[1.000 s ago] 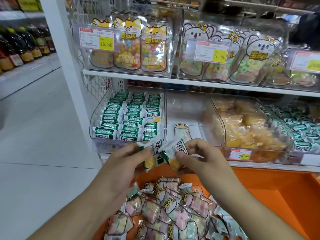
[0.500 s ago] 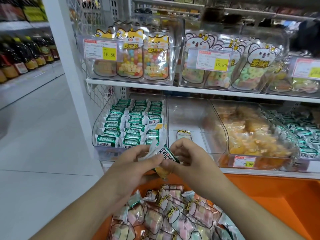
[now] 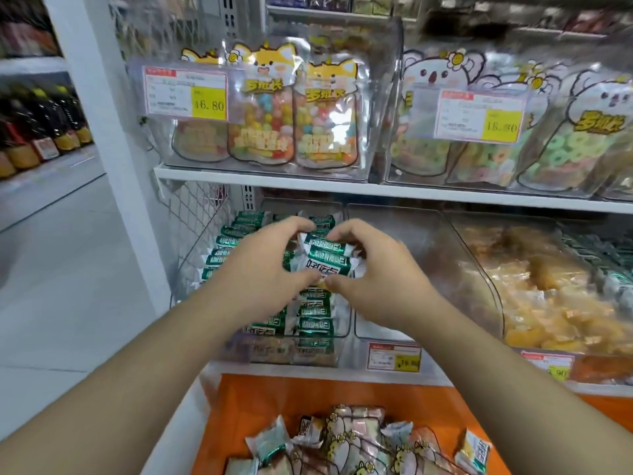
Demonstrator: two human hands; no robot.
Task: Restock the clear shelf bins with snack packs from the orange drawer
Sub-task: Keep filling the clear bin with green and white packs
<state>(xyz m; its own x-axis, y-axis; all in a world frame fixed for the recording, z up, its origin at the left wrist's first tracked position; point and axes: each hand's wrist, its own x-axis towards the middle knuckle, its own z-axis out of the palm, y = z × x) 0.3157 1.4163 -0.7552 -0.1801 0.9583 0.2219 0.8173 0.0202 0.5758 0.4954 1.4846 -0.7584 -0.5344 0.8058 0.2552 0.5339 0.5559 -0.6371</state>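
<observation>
The left hand (image 3: 263,269) and the right hand (image 3: 373,272) meet over the left bin (image 3: 191,269), and together they hold a small bundle of packs (image 3: 325,258). Each hand is half closed, the fingers curved over the top of the bundle and the thumbs pressed under it. The packs are small pillow shapes of shiny film, green and white, with crimped ends. Under the hands, more packs of the same kind lie in neat rows in the bin, which is of clear hard plastic with a sloped front. The hands hide the middle rows.

Just to the right stands a second clear bin (image 3: 411,234), and I see no packs in it. Next to it, a third bin (image 3: 548,296) holds wrinkled clear wrappers with yellow-orange pieces. On the shelf above, soft pouches (image 3: 294,108) with cartoon animals stand behind price tags (image 3: 186,94). Below, the orange drawer (image 3: 308,395) is open and holds loose, crumpled packets (image 3: 346,443) in a heap.
</observation>
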